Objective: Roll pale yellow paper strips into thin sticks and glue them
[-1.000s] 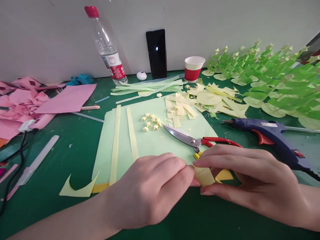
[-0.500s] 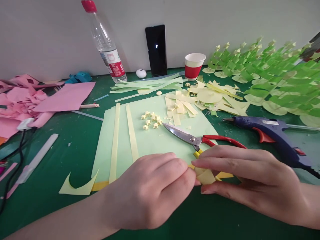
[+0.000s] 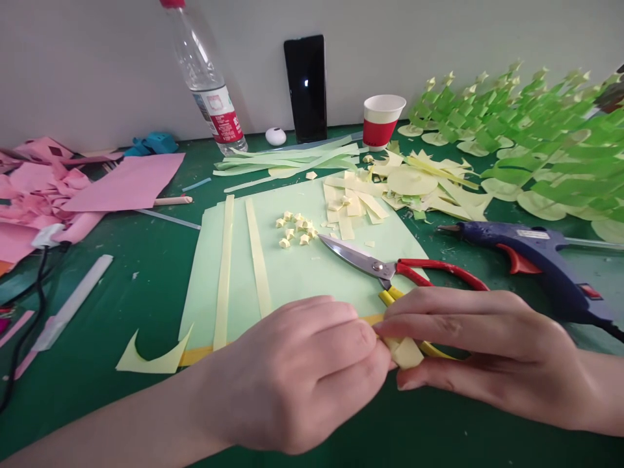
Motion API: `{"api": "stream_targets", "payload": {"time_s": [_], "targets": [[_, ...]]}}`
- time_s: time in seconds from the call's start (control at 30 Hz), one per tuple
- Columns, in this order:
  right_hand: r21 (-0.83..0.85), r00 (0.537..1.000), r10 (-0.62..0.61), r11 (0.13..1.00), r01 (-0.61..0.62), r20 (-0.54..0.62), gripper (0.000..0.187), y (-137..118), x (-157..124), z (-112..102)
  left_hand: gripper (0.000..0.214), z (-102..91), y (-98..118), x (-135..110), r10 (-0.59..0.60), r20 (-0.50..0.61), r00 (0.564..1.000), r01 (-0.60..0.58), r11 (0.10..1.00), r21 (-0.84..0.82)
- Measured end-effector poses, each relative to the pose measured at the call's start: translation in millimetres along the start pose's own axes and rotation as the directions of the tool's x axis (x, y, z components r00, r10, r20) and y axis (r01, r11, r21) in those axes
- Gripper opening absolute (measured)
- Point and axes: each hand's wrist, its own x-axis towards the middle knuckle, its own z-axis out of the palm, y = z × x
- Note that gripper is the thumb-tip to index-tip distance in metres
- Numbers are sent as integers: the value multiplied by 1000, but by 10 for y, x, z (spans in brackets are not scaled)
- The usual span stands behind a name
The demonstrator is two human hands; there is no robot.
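Note:
My left hand (image 3: 297, 370) and my right hand (image 3: 482, 354) meet low in the middle, fingers pinched together on a small folded piece of pale yellow paper (image 3: 407, 354). Just behind them lie scissors (image 3: 390, 270) with red and yellow handles, on a light green sheet (image 3: 302, 260). Two pale yellow strips (image 3: 241, 257) lie lengthwise on that sheet. A small heap of tiny folded yellow paper stars (image 3: 295, 231) sits near the scissor tips.
A blue glue gun (image 3: 536, 257) lies to the right. Green paper trees (image 3: 526, 140) fill the back right. A red and white paper cup (image 3: 383, 120), a phone (image 3: 305, 88) and a bottle (image 3: 207, 84) stand by the wall. Pink paper scraps (image 3: 63, 192) cover the left.
The yellow piece between my fingers has got smaller and more folded. Both hands have drawn a little closer together and lower. The view has tilted down slightly.

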Motion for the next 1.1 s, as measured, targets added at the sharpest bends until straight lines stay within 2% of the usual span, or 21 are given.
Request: {"api": "stream_targets", "payload": {"time_s": [0.17, 0.23, 0.3, 0.43, 0.5, 0.67, 0.73, 0.87, 1.1], "targets": [[185, 995, 14, 982, -32, 103, 38, 44, -16, -30, 22, -15, -4, 1, -60, 63, 996, 63, 996, -56], [265, 990, 39, 961, -73, 134, 42, 65, -18, -56, 24, -25, 1, 7, -77, 88, 993, 83, 995, -58], [312, 983, 58, 944, -111, 175, 40, 87, -2, -84, 25, -30, 4, 16, -84, 98, 992, 92, 992, -86], [384, 969, 31, 915, -126, 244, 22, 121, 69, -128, 28, -35, -10, 48, -67, 77, 995, 76, 989, -125], [393, 974, 44, 910, -131, 221, 19, 122, 92, -140, 28, -39, -19, 59, -80, 35, 996, 83, 993, -88], [356, 976, 213, 909, -215, 45, 13, 73, 71, -122, 21, -27, 1, 38, -99, -85, 991, 101, 995, 22], [352, 970, 241, 910, -219, -18, 14, 56, 51, -95, 20, -8, 23, 25, -78, -107, 991, 83, 996, 41], [310, 980, 192, 936, -166, -56, 18, 50, 22, -40, 15, 17, 51, 29, -66, -100, 993, 74, 995, 72], [250, 994, 107, 963, -104, 3, 19, 42, 18, -46, 18, 15, 48, 52, -27, -87, 996, 40, 989, 142]]}}
